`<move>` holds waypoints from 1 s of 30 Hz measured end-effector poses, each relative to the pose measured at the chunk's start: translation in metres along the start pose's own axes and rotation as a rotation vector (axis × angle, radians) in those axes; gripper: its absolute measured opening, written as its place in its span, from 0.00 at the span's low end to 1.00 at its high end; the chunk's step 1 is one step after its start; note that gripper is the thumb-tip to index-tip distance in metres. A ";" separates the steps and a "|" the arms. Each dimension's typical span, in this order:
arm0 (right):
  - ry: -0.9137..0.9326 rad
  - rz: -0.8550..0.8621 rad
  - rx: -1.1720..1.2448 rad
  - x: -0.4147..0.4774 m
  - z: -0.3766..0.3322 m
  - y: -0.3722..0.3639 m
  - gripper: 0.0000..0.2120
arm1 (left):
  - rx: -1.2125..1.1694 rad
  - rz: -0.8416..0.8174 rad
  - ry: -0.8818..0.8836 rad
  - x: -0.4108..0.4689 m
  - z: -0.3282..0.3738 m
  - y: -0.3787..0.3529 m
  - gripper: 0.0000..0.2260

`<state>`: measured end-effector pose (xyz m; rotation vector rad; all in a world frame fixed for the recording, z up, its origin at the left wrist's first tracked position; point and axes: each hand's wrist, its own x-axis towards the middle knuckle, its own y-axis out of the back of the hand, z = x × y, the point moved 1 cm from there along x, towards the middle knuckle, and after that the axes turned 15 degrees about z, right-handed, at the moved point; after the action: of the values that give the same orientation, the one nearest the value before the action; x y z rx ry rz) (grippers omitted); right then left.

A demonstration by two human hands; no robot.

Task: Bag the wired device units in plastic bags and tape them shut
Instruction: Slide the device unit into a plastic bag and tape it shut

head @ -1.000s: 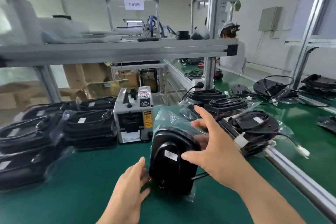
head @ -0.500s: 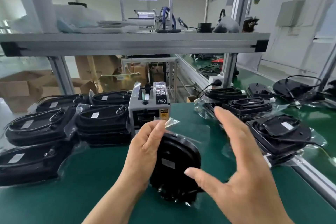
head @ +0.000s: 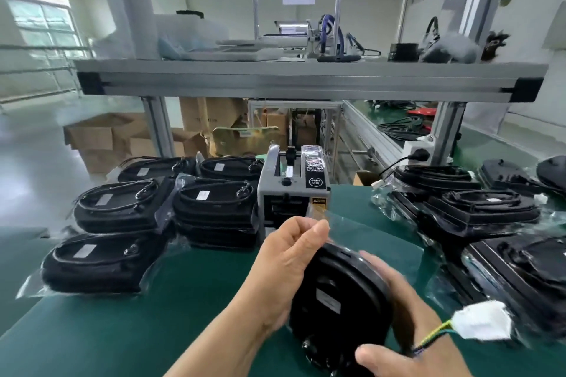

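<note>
Black rounded wired unit (head: 337,294) in clear plastic bag (head: 343,225): our right hand (head: 410,309), open before, now grips it, our left hand (head: 288,257) pinches the flap, so we judge taping near.

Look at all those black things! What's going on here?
A person is packing wired black devices into clear plastic bags at a green table. Their left hand pinches the top of a clear bag, and their right hand grips the black device inside it. The white plug on its wire shows near the right wrist. The bag's top is not taped yet; the tape machine sits just behind. Stacks of bagged units sit on the left, and other units lie on the right.
</note>
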<state>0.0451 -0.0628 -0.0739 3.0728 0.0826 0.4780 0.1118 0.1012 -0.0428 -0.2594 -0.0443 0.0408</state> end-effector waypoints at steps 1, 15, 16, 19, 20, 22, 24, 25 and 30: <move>0.059 0.008 -0.097 0.008 -0.008 0.002 0.33 | 0.002 -0.021 0.009 0.000 0.000 0.000 0.13; -0.029 0.139 -0.285 0.022 -0.012 0.006 0.45 | -0.234 0.058 0.004 0.007 0.005 -0.013 0.06; -0.012 0.132 -0.271 0.021 -0.013 0.005 0.46 | -0.210 0.059 -0.018 0.008 0.005 -0.011 0.06; -0.052 0.150 -0.188 0.016 -0.016 0.007 0.40 | -0.213 0.088 -0.053 0.016 0.012 -0.003 0.05; -0.050 0.190 -0.151 0.015 -0.015 0.010 0.37 | -0.253 0.148 -0.033 0.023 0.014 0.004 0.04; -0.039 0.315 -0.139 0.012 -0.011 0.015 0.36 | -0.267 0.367 0.051 0.041 0.012 0.021 0.04; -0.033 0.455 -0.162 0.008 -0.005 0.018 0.36 | -0.123 0.575 0.158 0.058 0.002 0.035 0.04; -0.024 0.503 -0.162 0.009 -0.002 0.018 0.36 | -0.055 0.622 0.210 0.065 -0.004 0.037 0.04; -0.038 0.564 -0.091 0.012 0.011 0.016 0.35 | 0.004 0.649 0.420 0.089 -0.028 0.028 0.08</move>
<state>0.0604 -0.0786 -0.0798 2.9746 -0.7975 0.4178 0.2009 0.1255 -0.0742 -0.2653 0.4595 0.6294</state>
